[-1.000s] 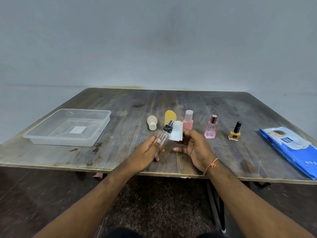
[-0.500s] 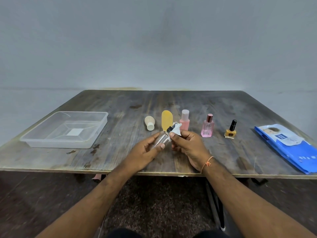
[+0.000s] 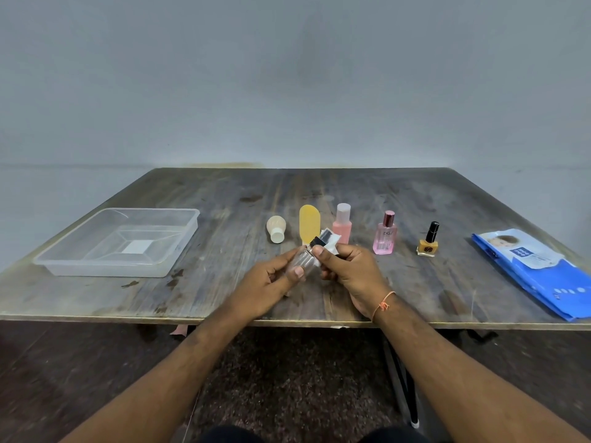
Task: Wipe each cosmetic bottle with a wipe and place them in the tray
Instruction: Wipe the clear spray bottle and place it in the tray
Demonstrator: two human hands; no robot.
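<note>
The left hand [image 3: 267, 282] curls round the clear spray bottle [image 3: 303, 259], thumb pressed on its side, above the table's [image 3: 224, 302] near edge; the right hand [image 3: 350, 271] pinches a white wipe [image 3: 329, 239] against the bottle's black cap [image 3: 316, 242]; the clear tray [image 3: 188, 233] sits well apart leftward.

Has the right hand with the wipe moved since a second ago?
Yes. The right hand closed in leftward onto the clear bottle, judged against the pink bottle.

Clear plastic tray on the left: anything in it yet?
Empty. The clear plastic tray shows only a pale patch on its floor through the walls; no bottles inside.
</note>
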